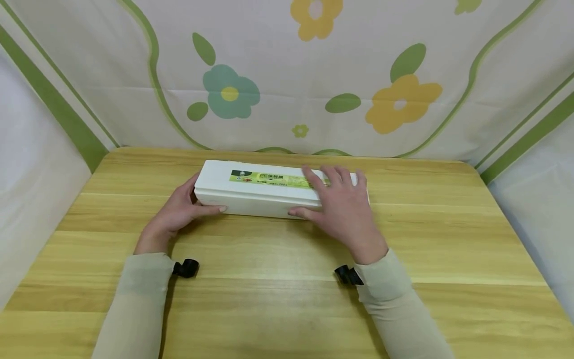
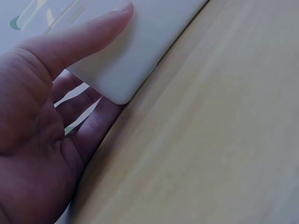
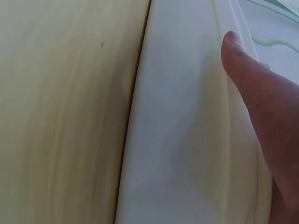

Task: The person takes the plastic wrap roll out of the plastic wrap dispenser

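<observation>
Overhand, right hand [image 1: 347,209] seemingly grips white box [image 1: 264,192].

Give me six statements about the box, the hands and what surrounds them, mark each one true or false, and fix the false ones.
1. The left hand and right hand both touch the white box. True.
2. The right hand covers part of the printed label. True.
3. The label is solid red. False: it is mostly green and yellow.
4. The left hand is at the box's right end. False: it is at the left end.
5. Pale sleeves cover both forearms. True.
6. The backdrop cloth is plain. False: it has flowers and leaves.
</observation>
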A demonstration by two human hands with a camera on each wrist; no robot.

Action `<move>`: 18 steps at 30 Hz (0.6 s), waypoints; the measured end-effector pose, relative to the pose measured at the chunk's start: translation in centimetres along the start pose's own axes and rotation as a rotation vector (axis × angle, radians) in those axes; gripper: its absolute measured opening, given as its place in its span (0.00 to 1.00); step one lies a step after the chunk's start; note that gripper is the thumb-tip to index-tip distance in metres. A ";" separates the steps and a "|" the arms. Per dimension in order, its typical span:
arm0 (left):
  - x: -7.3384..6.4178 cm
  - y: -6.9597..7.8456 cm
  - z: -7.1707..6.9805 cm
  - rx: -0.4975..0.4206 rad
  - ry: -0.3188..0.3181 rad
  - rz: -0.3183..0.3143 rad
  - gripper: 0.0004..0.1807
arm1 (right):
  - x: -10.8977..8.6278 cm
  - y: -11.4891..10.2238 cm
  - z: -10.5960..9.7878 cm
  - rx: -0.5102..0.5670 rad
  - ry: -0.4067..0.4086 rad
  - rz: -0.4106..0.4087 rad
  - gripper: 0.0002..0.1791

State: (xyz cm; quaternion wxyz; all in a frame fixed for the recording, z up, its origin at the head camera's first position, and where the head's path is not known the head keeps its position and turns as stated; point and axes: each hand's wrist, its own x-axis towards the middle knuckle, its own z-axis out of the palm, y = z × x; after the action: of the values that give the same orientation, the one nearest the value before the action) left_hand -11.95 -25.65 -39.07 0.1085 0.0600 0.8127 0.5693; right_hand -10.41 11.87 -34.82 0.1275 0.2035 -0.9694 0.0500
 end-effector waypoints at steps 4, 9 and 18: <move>0.0 0.0 0.2 -0.007 0.008 -0.007 0.59 | 0.7 -0.9 0.1 -0.005 0.009 -0.039 0.54; 0.0 0.0 0.3 -0.021 0.004 -0.002 0.59 | 1.3 -1.7 0.2 -0.041 0.030 -0.083 0.52; -0.2 0.3 0.1 0.000 0.003 -0.001 0.57 | 1.5 -1.6 0.7 -0.095 0.179 -0.148 0.49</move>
State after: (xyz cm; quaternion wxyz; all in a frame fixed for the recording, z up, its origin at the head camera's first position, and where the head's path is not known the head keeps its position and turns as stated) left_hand -11.70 -25.50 -38.84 0.1076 0.0588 0.8128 0.5695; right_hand -11.26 9.75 -35.01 0.2262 0.2629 -0.9379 0.0121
